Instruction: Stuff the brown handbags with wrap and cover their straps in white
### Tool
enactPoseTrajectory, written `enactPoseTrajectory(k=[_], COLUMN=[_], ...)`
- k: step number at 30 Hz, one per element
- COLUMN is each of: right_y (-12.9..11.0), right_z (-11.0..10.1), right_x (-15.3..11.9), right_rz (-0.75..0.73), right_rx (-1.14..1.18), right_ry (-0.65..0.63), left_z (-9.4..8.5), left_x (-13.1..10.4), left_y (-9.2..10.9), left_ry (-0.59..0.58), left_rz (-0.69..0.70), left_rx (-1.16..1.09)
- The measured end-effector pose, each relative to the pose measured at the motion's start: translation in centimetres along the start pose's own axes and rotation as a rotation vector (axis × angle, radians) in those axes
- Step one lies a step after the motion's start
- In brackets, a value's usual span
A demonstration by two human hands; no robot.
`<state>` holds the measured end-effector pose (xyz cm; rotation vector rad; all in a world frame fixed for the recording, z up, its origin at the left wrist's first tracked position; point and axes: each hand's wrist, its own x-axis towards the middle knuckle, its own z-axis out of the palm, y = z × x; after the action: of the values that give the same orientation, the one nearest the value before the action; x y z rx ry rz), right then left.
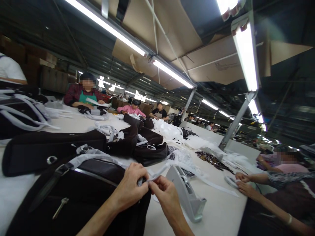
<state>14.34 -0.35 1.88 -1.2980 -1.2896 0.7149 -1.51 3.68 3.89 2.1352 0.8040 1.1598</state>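
Observation:
A black handbag [91, 196] lies in front of me on the table, with a silver clasp on its front. Its handle [95, 156] is wrapped in whitish translucent material. At the bag's right end, my left hand [134, 182] is closed around the wrapped strap. Close against it, my right hand [163, 188] pinches the same pale wrapping between thumb and fingers. Just right of my hands stands a grey tape dispenser [187, 193]. A long white strip [211, 185] trails over the table behind it.
More black bags [147, 144] lie behind mine, with wrapped straps among them. White sheets [169, 129] and a dark pile of small parts [213, 160] cover the table [221, 209] farther back. At the right a co-worker's hands [243, 185] hold a tape roll [230, 182]. Other people sit across the table.

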Motion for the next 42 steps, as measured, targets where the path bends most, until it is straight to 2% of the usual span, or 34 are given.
enactPoseTrajectory(k=[4,15,17,19,21,23,29,32,34,38,42], right_y=[0.9,2.6,2.3,1.7,0.9,0.5,1.5,1.4,0.8,-0.4,-0.5], right_z=[-0.1,-0.4,-0.9,-1.5,-2.0,-2.2,-2.0,-2.0,-2.1,-2.5,-3.2], right_x=[0.1,-0.4,-0.1,0.3,0.7,1.0,1.2,1.3,1.4,1.5,1.5], right_rz=[-0.006,-0.436,-0.500,-0.526,-0.518,-0.497,-0.397,-0.336,-0.350,-0.414,-0.293], right_rx=[0.065,-0.081,-0.120,-0.179,-0.228,-0.251,-0.203,-0.186,-0.206,-0.265,-0.171], right_ry=[-0.022,0.073,0.032,-0.064,-0.166,-0.214,-0.064,-0.050,-0.061,-0.139,-0.288], left_z=[-0.4,0.5,0.4,0.2,0.2,0.1,0.0,-0.4,-0.6,-0.5,0.1], left_x=[0.0,0.1,0.0,0.0,0.0,0.0,-0.2,-0.3,-0.3,-0.4,-0.6], left_y=[0.3,-0.1,0.0,0.2,0.3,0.3,0.3,0.4,0.7,1.2,1.4], left_ry=[-0.038,0.003,0.004,0.010,0.015,0.013,0.049,0.029,-0.009,-0.045,-0.034], left_rz=[-0.029,-0.182,-0.188,-0.180,-0.169,-0.169,-0.203,-0.117,-0.051,-0.018,-0.032], left_rx=[-0.036,0.034,0.036,0.035,0.030,0.030,0.023,-0.010,0.010,0.103,0.171])
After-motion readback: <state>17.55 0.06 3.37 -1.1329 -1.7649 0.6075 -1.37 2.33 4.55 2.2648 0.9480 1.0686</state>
